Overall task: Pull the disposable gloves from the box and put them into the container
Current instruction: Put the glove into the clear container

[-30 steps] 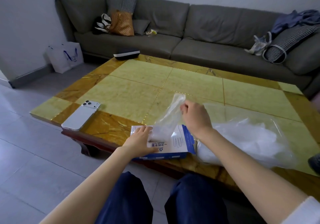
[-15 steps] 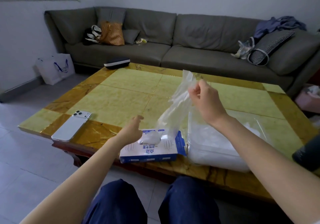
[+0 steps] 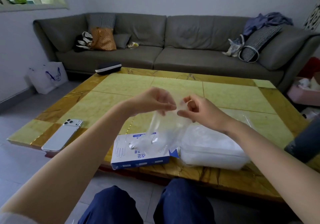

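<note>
Head view: I see both hands raised over the table [image 3: 121, 88], meeting above its near-middle part. The left hand [image 3: 152, 100] has come up from where it hovered open beside the box half a second ago. It now pinches the upper edge of the clear glove [image 3: 164, 125] between thumb and fingertips. The right hand [image 3: 204, 111], which held the glove alone before and higher, has dropped a little. Its fingers are curled and its thumb and forefinger are closed on the same upper edge, though motion blur softens the contact. The glove hangs down from the two hands, and its lower end reaches the opening on top of the box [image 3: 138, 152]. I cannot tell whether that end is free of the slot.

The blue-and-white box lies flat at the near edge of the table, where it was. Just to its right sits the clear container [image 3: 213, 147], holding a white heap of gloves. A phone [image 3: 62, 135] lies face down at the near left edge, unmoved. The grey sofa [image 3: 190, 33] stands beyond the far side.
</note>
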`<state>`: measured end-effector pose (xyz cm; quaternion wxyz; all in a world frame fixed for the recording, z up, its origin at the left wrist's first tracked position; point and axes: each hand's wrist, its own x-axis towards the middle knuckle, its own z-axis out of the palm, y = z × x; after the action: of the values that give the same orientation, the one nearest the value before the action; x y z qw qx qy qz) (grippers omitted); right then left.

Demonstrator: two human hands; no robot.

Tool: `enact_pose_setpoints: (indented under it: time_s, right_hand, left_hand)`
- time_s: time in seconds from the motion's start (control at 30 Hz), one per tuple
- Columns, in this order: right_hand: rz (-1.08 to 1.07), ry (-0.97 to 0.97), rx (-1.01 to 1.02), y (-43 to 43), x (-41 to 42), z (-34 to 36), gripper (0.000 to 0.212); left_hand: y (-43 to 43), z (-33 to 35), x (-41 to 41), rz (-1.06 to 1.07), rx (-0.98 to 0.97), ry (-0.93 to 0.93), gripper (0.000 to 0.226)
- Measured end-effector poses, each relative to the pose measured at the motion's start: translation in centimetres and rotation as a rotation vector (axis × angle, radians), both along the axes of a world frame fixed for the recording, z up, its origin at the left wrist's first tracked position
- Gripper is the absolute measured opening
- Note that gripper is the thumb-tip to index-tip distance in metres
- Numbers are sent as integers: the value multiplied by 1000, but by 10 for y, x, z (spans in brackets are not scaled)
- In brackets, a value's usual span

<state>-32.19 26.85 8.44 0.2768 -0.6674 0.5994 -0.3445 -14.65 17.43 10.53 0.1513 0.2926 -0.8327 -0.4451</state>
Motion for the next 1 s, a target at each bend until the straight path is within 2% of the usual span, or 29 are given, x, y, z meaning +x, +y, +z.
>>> enact_pose_setpoints:
  time_s: [0.1,0.17,0.23,0.3,0.33,0.4,0.43,0.47,0.63,0.73,0.87,0.97,1.0]
  right_hand:
    - [67,45,113,6,-14,-3,16]
    - [42,39,115,7,-21,-7,22]
    - [8,-85,106,6,-26,-10,25]
    - [3,-288,104,6,-26,-11,28]
    - [10,-364,116,6,-26,-11,34]
    - [42,-391,173,7,-26,-13,60]
    - [60,-388,197,8,-25,-16,67]
    - [72,-401,207,10,-26,-20,65]
    - [42,-588,153,16,-31,-40,23]
    - [-46,-691,79,17,-40,-38,14]
    - [-125,-595,-41,17,-57,-28,6]
    - [-34,-429,38,19,-62,-18,14]
    - [-15,-357,78,20,-62,-15,16]
  left_hand:
    - [-4,-1,-4,26,-21,-15,8]
    - [-6,-2,-7,28,-38,-34,11]
    - [-5,-3,-11,-2,-23,-13,12]
    - [-3,-3,-17,-20,1,13,9]
    - [-3,-3,-21,-23,16,32,5]
    - [-2,-2,-28,-18,50,112,5]
    - [-2,-2,-30,-12,62,153,4]
    - [-3,-2,-32,0,66,190,4]
    - [-6,-6,-37,127,100,321,5]
    - [-12,-12,-34,171,75,246,8]
    - [-12,-16,-27,37,51,-12,12]
    - [-7,-10,-36,-60,104,-69,34]
    - [-5,-7,-41,-80,82,-95,34]
